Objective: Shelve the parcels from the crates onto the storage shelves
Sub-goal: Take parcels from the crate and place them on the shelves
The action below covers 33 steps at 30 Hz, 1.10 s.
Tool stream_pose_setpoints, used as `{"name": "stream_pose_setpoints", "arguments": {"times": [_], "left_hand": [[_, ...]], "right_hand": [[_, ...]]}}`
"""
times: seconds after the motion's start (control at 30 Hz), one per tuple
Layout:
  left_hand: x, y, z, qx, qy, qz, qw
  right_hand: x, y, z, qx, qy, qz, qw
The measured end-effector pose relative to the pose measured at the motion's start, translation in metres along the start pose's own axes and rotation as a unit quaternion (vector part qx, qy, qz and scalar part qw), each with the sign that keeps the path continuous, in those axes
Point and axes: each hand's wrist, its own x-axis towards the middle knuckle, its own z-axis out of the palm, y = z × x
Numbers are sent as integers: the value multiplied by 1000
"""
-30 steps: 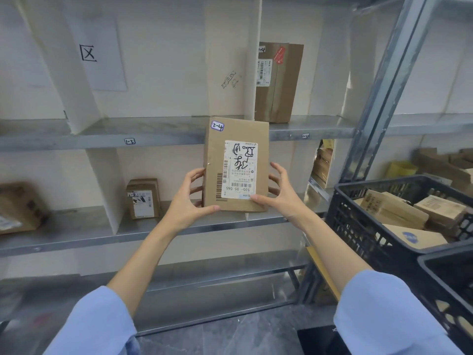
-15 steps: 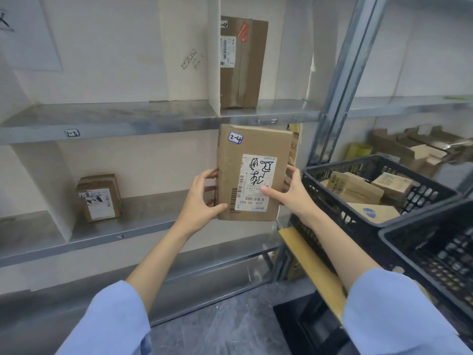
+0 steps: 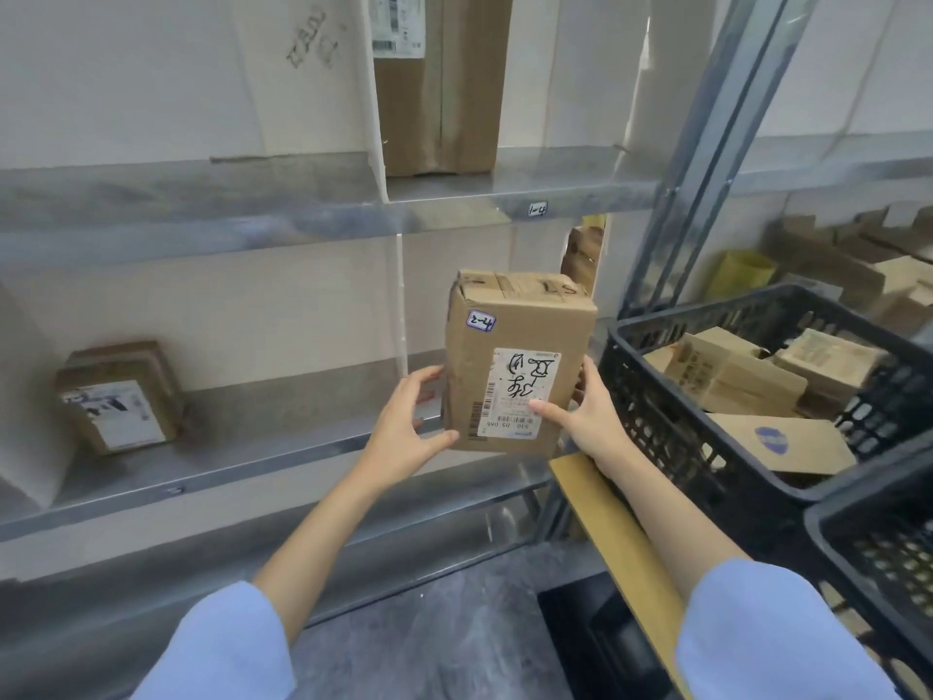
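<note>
Both hands grip the parcel (image 3: 515,361). L hand (image 3: 409,431) has its thumb on the front lower corner w/ fingers curled round the left edge. R hand (image 3: 585,416) has its thumb on the white label and fingers behind the right edge. Parcel is upright, off the shelf, in front of the middle shelf (image 3: 252,462) bay right of the divider, just beside the black crate (image 3: 656,396). Vs 0.5 s ago it sits lower: its top was level w/ the upper shelf (image 3: 202,204) edge, now it's well below, and its taped top face shows. "2-4" sticker (image 3: 480,321) still faces the camera. Small parcel (image 3: 118,396) at left is unmoved. Grip unchanged.
</note>
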Motion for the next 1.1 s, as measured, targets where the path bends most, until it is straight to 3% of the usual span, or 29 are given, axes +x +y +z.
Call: {"name": "stream_pose_setpoints", "arguments": {"times": [0.2, 0.53, 1.1], "left_hand": [[58, -23, 31, 60, -17, -20, 998], [138, -52, 72, 63, -16, -81, 995], [188, -83, 104, 68, -37, -121, 990]], "right_hand": [[79, 36, -11, 9, 18, 2, 1000], [187, 98, -8, 25, 18, 61, 998], [257, 149, -12, 53, 88, 132, 986]]}}
